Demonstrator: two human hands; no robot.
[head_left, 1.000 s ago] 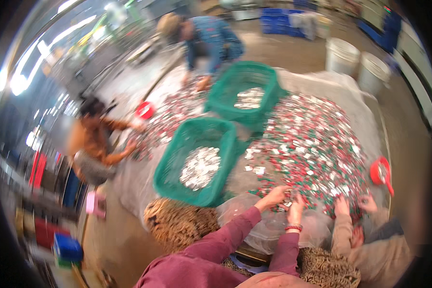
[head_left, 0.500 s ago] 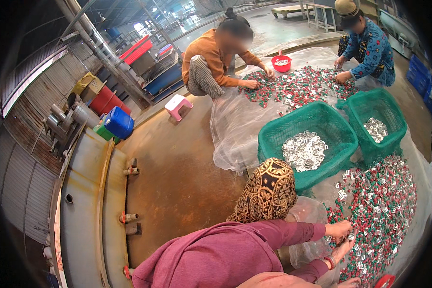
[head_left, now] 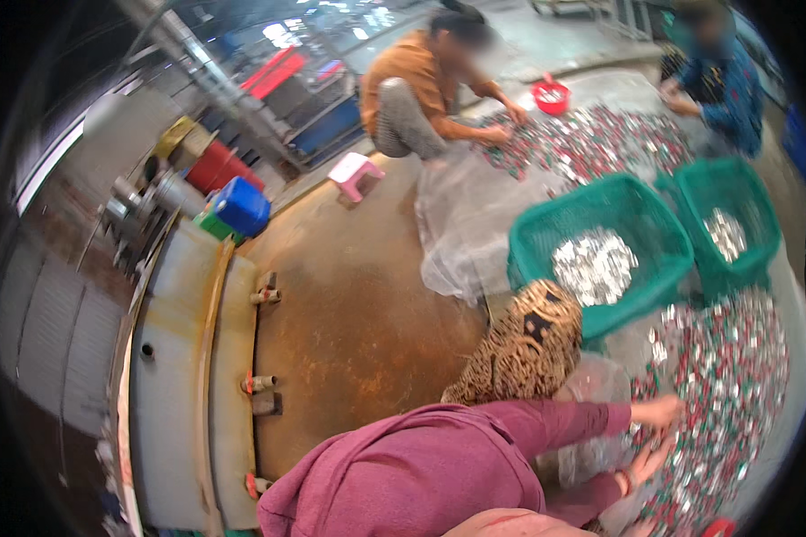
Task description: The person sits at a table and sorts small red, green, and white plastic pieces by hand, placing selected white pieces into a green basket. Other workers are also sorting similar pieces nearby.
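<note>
At the lower right, my left hand [head_left: 658,411] reaches from a maroon sleeve onto the edge of a spread of small red, green and silvery-white pieces [head_left: 725,394]. Motion smears its fingers, so its grip is unclear. Just nearer is my right hand [head_left: 647,463], with a bracelet on the wrist. Its fingers stretch out, apart, over the same pieces; no held item shows. Beyond my hands stands a large green basket [head_left: 533,255] lined with netting, holding a heap of silvery-white pieces [head_left: 595,267]. My knee in patterned cloth [head_left: 528,345] is beside my left arm.
A smaller green basket [head_left: 743,192] stands right of the large one. Two co-workers crouch across a second spread [head_left: 591,143] near a red bowl [head_left: 551,97]. A pink stool [head_left: 356,177] and a long tank with pipe stubs [head_left: 175,313] lie to the left.
The view has swung, shifting the surroundings rightward and slightly up, and blurring them. The white piece seen between my hands no longer shows. The far-right co-worker's hands have drawn back from the pieces.
</note>
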